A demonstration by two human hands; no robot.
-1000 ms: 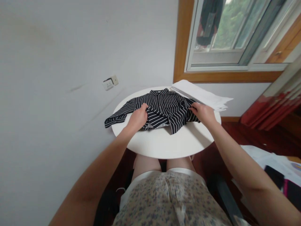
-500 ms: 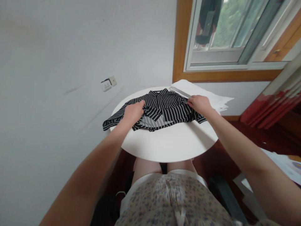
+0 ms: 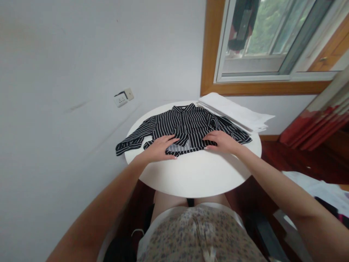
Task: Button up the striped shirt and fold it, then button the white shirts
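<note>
A black shirt with thin white stripes [image 3: 188,123] lies spread on a round white table [image 3: 196,174], collar towards the wall. One sleeve hangs over the table's left edge. My left hand [image 3: 160,147] lies flat on the shirt's near hem at the left, fingers stretched out. My right hand [image 3: 222,141] lies flat on the near hem at the right, fingers also spread. The hem between my hands is turned up and shows its paler inside.
A stack of folded white cloth [image 3: 234,112] sits at the table's back right, under the wooden window frame [image 3: 209,54]. A wall socket [image 3: 122,97] is at the left. Red curtain [image 3: 313,127] hangs at the right. My lap is just below the table's near edge.
Both hands were gripping the shirt's sides farther back; they have come to the near hem and now lie flat. The shirt lies flatter and more spread out.
</note>
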